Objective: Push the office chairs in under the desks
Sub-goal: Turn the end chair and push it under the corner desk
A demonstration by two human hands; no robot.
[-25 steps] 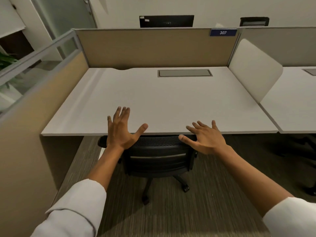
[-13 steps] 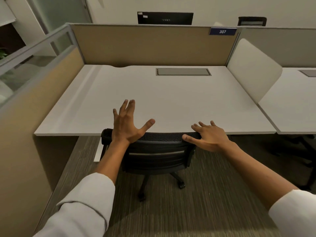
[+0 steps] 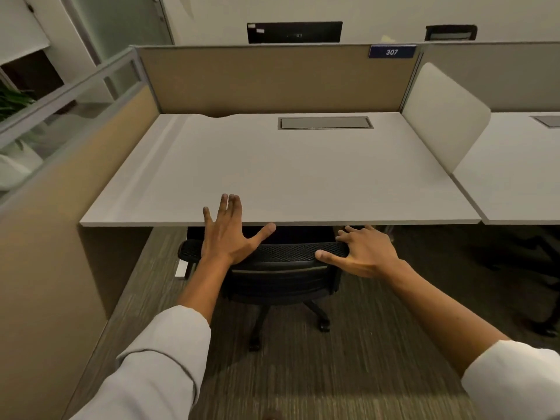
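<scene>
A black mesh-backed office chair [image 3: 281,268] stands at the front edge of a white desk [image 3: 288,174], its seat hidden under the desktop and its backrest top just in front of the edge. My left hand [image 3: 231,234] hovers flat with fingers spread over the left part of the backrest top, fingertips reaching over the desk edge. My right hand [image 3: 363,253] lies over the right end of the backrest top, fingers curved on it, thumb on the near side. The chair's wheeled base [image 3: 321,322] shows on the carpet.
Tan partitions close the desk at the back [image 3: 272,80] and left [image 3: 60,207]. A white divider [image 3: 442,116] separates a neighbouring desk [image 3: 521,177]; another dark chair [image 3: 542,268] stands under it at the right. A grey cable hatch [image 3: 325,122] is set in the desktop.
The backrest top shows further clear of the desk edge than a second ago. My right hand has stayed on its right end; my left hand stays spread over the left part.
</scene>
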